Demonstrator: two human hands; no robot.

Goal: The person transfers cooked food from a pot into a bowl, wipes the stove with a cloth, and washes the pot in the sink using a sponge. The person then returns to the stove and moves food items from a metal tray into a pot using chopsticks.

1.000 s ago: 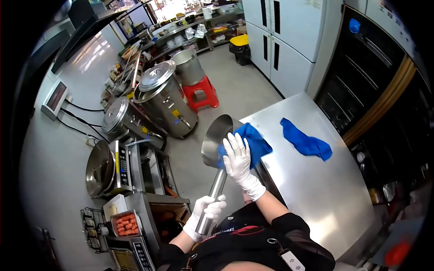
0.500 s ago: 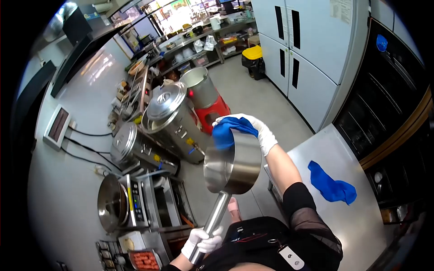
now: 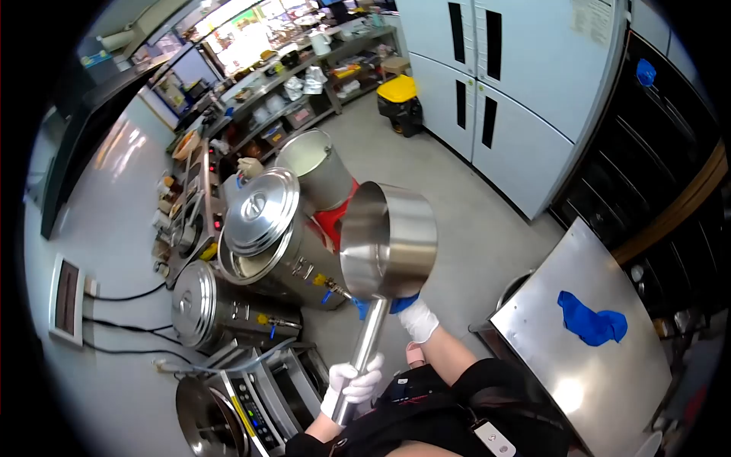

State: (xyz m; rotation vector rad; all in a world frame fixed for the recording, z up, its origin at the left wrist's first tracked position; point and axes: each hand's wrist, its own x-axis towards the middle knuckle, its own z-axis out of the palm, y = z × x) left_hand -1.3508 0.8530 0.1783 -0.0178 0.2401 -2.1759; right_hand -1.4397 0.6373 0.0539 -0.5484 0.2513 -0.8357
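My left hand (image 3: 355, 387), in a white glove, is wrapped round the metal handle of a large steel ladle (image 3: 411, 242), whose deep round bowl is raised in front of me. Beneath the bowl, my right hand (image 3: 418, 321), also gloved in white, is at the underside near the handle joint. Its fingers are hidden behind the steel, with bits of a blue cloth (image 3: 403, 303) showing around them. Another blue cloth (image 3: 592, 318) lies on the steel table (image 3: 548, 335) to the right.
Large steel pots (image 3: 199, 305) with lids and taps stand at the left. Behind them a steel bucket (image 3: 314, 171) rests on a red stool (image 3: 333, 223). A wok (image 3: 209, 419) sits at lower left. A yellow-topped bin (image 3: 398, 90) stands by the fridge (image 3: 502, 84).
The right hand and its cloth have gone from the bowl's far rim down to its underside. The left hand still holds the handle. The view has shifted.
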